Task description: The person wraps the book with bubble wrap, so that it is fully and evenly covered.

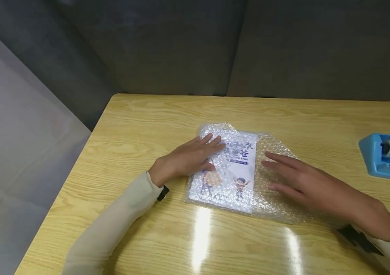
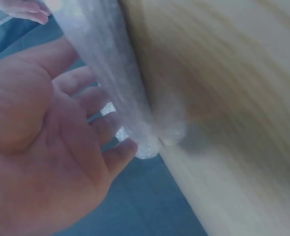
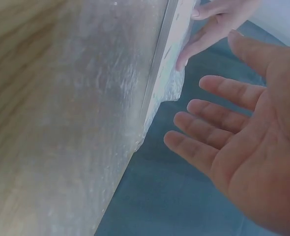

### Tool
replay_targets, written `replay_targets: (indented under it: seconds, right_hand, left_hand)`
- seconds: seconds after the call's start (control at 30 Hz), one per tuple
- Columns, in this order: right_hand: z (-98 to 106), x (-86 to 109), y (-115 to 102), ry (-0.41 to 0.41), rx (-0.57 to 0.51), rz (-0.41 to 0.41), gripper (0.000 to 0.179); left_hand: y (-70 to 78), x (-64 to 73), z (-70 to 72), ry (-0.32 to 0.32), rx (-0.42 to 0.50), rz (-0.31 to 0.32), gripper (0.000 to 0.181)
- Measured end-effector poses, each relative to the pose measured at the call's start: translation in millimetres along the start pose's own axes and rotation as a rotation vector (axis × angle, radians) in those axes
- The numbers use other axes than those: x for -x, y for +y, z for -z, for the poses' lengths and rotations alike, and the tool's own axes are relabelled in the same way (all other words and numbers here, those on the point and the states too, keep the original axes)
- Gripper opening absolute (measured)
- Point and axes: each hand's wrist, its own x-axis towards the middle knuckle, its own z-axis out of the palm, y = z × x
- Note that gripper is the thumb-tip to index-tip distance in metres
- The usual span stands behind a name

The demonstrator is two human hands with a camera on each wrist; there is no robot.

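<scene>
On the near side of the booklet, two pale sleeves reach in, one from its left and one from its right, each with one black band at the wrist. Two bright reflections shine on the worktop before it. Of the two hands, the right hand hovers to the booklet's right, empty, fingers extended and parted; the left hand rests on its left part, fingers spread wide, gripping nothing. The single booklet lies flat on the worktop under one sheet of bubble wrap, which runs out past its right edge. Well to its right stands one blue tape dispenser bearing one roll. Beyond it rise two dark panels.
</scene>
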Motion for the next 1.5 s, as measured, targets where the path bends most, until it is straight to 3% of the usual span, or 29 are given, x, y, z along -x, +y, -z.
replay_targets:
  seconds: [0.37,0.83,0.93,1.17,1.27,1.43,1.5]
  right_hand:
    - [-1,12.1,5,0.015,-0.003,-0.031,0.054]
    - [5,40.0,19,0.007,-0.049,-0.222,0.049]
    - [5,47.6,28,0.045,-0.016,-0.196,0.049]
    - [-3,64.7,53,0.162,0.080,-0.010,0.040]
    - [-4,71.1,56,0.161,0.063,-0.012,0.043]
    - [-1,82.9,55,0.122,0.026,-0.049,0.078]
    - [0,86.8,57,0.116,0.028,-0.045,0.053]
  left_hand:
    - [-1.1,1.5,-3.0,-0.013,0.029,0.003,0.066]
    - [-1.6,1.5,-3.4,-0.006,0.034,-0.004,0.066]
    - [-1.5,1.1,-3.8,-0.009,0.037,-0.002,0.066]
    - [-1.3,1.0,-4.4,-0.007,0.038,-0.005,0.066]
    - [-1.3,1.0,-4.5,-0.005,0.039,-0.008,0.066]
    - [-1.4,0.7,-4.3,-0.001,0.047,-0.010,0.066]
    - [-1.5,0.7,-4.3,-0.002,0.047,-0.010,0.066]
